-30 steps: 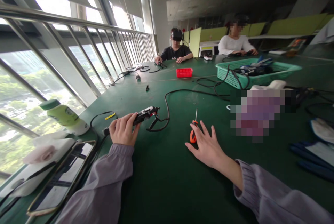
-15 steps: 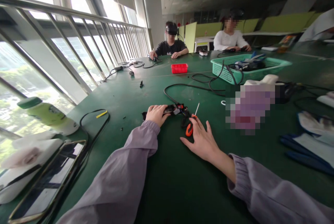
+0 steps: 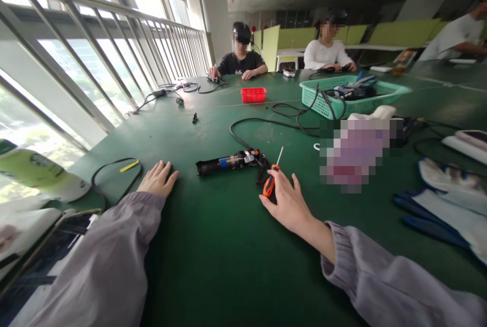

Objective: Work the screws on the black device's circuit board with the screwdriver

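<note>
My left hand [image 3: 157, 180] lies flat on the green table, fingers stretched out and holding nothing, close to a thin black strap with a yellow tag [image 3: 129, 166]. My right hand [image 3: 287, 197] has its thumb and fingers around the handle of an orange and black screwdriver [image 3: 269, 185], whose metal shaft points up and away. Between the hands rests an opened corded power tool [image 3: 224, 163], with a black cylindrical body, a blue band and exposed inner parts. Neither hand touches it.
A red tray [image 3: 253, 95] and a small black part [image 3: 195, 118] lie farther off. At right stand a green basket [image 3: 319, 101] with tools and cables, and gloves [image 3: 437, 213]. A bottle [image 3: 41, 174] and a phone [image 3: 41, 261] are at left. Several co-workers sit beyond.
My left hand has let go of the power tool and moved left onto the table. My right thumb and fingers have closed in on the screwdriver. The view has shifted slightly.
</note>
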Demonstrator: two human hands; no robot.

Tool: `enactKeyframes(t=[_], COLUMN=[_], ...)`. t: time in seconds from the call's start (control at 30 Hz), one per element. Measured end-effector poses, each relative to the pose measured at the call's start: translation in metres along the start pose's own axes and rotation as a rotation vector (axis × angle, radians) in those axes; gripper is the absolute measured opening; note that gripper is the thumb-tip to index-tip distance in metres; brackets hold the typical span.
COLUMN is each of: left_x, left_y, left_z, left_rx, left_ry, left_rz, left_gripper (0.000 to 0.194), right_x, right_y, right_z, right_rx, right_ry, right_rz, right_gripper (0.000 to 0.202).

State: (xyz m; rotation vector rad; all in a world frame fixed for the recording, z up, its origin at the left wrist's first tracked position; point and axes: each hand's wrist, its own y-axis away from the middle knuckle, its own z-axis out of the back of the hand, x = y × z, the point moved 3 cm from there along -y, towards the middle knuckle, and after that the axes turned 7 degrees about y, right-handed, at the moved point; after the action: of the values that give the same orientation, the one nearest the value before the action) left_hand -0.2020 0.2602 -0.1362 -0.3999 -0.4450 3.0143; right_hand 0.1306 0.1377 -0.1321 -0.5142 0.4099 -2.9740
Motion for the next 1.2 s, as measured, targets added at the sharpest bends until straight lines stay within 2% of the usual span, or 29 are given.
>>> enactKeyframes(t=[0.1, 0.23, 0.37, 0.43, 0.5, 0.57, 0.7, 0.8, 0.9, 1.07, 1.2], left_x=[0.012, -0.004, -0.031, -0.043, -0.058, -0.08, -0.134, -0.165, -0.179, -0.182, -0.17], left_y=[0.008, 0.026, 0.053, 0.067, 0.081, 0.095, 0.115, 0.111, 0.095, 0.079, 0.074], left_z=[-0.007, -0.004, 0.0, -0.001, 0.0, 0.0, -0.004, -0.01, -0.017, -0.022, -0.018], left_rx=[0.103, 0.125, 0.128, 0.172, 0.155, 0.133, 0.175, 0.229, 0.272, 0.252, 0.155], left_ry=[0.023, 0.081, 0.112, 0.095, 0.081, 0.077, 0.097, 0.126, 0.16, 0.29, 0.471], left_rz=[-0.03, -0.066, -0.216, -0.215, -0.183, -0.235, -0.472, -0.57, -0.581, -0.601, -0.591], left_gripper=[0.059, 0.058, 0.056, 0.061, 0.061, 0.059, 0.058, 0.052, 0.056, 0.053, 0.047], right_x=[0.0, 0.0, 0.0, 0.0, 0.0, 0.0, 0.001, 0.002, 0.002, 0.001, 0.004], right_y=[0.0, 0.0, 0.001, 0.001, 0.001, 0.001, 0.002, 0.002, 0.002, 0.001, 0.0], right_z=[0.001, 0.002, 0.0, -0.001, -0.002, -0.003, -0.004, -0.004, -0.003, -0.001, 0.004], right_rx=[0.016, 0.035, 0.023, 0.007, -0.009, -0.015, -0.015, -0.045, -0.092, -0.126, -0.112], right_ry=[-0.005, 0.002, 0.022, 0.032, 0.04, 0.046, 0.049, 0.04, 0.01, -0.036, -0.079], right_rz=[0.004, 0.007, 0.019, 0.024, 0.027, 0.028, 0.03, 0.025, 0.041, 0.089, 0.149], right_gripper=[0.051, 0.051, 0.051, 0.051, 0.05, 0.05, 0.05, 0.049, 0.051, 0.046, 0.045])
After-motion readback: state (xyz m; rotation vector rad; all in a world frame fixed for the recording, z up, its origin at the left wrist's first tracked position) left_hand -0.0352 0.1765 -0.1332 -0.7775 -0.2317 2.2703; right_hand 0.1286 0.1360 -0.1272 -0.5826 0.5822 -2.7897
